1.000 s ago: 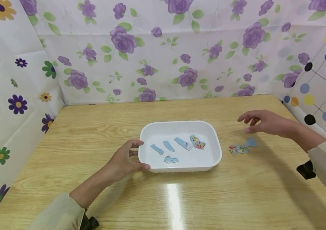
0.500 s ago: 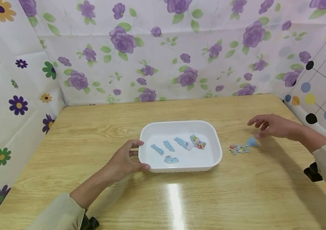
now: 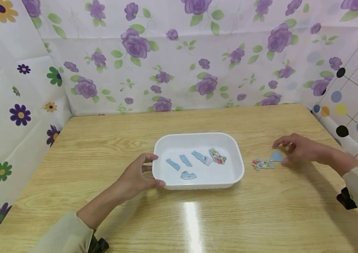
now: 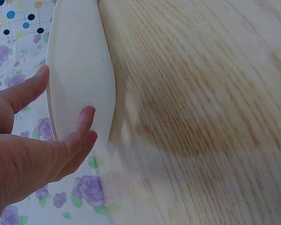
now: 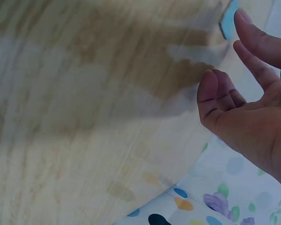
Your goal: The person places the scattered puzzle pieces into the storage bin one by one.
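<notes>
A shallow white tray (image 3: pixel 210 177) stands mid-table with several flat blue puzzle pieces in it, one of them (image 3: pixel 217 156) with a multicoloured pattern. My left hand (image 3: pixel 132 179) grips the tray's left end, fingers spread along rim and outer wall (image 4: pixel 79 70). To the right of the tray lie a multicoloured puzzle piece (image 3: pixel 262 164) and a small blue triangular one (image 3: pixel 276 156), close together. Low over the table, my right hand (image 3: pixel 302 149) has its thumb tip right at the triangle's right edge, other fingers bent loosely above. The right wrist view shows just a corner of the blue piece (image 5: pixel 228 21).
The wooden table (image 3: pixel 109 140) is bounded by a flowered cloth (image 3: pixel 179 70) at the back and patterned sheets at both sides, including a dotted one (image 3: pixel 352 105) close by the right arm. Dark straps circle both wrists.
My right hand has moved right and down from behind the two loose pieces to beside the blue triangle. The left hand and tray have stayed in place.
</notes>
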The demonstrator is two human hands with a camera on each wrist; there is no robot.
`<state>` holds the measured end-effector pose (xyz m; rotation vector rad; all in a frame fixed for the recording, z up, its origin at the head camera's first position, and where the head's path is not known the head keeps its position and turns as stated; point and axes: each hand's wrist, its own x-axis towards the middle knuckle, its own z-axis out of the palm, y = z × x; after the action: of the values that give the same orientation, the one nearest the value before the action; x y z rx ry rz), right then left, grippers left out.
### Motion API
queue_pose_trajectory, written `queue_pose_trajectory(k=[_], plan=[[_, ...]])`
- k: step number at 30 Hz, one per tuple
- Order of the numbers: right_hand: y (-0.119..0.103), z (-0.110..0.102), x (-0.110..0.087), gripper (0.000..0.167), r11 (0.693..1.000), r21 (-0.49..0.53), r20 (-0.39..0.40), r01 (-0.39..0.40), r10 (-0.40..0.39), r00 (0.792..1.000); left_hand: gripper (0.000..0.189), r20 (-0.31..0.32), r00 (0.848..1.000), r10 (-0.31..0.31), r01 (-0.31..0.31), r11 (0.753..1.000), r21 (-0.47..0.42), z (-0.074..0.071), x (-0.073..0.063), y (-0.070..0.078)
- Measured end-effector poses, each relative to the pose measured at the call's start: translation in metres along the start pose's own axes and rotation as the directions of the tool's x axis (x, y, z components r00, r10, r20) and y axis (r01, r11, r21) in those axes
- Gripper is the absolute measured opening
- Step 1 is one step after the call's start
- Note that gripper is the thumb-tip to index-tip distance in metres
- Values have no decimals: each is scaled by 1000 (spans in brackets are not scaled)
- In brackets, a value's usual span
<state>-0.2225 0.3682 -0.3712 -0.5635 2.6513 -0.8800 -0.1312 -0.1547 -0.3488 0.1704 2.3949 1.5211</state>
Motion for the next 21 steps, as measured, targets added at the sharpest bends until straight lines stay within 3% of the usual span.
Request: queue_pose_trajectory(k=[8, 15, 18, 21], plan=[[11, 8, -1, 44, 982, -66, -118, 175, -182, 976, 83, 3, 1000, -1, 1, 1000, -4, -1, 0, 0], [21, 13, 4, 37, 950, 5, -144, 312, -308, 940, 83, 10, 1000, -2, 2, 1000, -16, 0, 0, 0], [20, 15, 4, 35, 940, 38, -149, 339, -330, 932, 83, 9, 1000, -3, 3, 1000, -15, 0, 0, -1], [19, 17, 2, 33, 959, 32, -174, 283, -273, 946, 83, 6, 1000, -7, 7, 1000, -16, 0, 0, 0]])
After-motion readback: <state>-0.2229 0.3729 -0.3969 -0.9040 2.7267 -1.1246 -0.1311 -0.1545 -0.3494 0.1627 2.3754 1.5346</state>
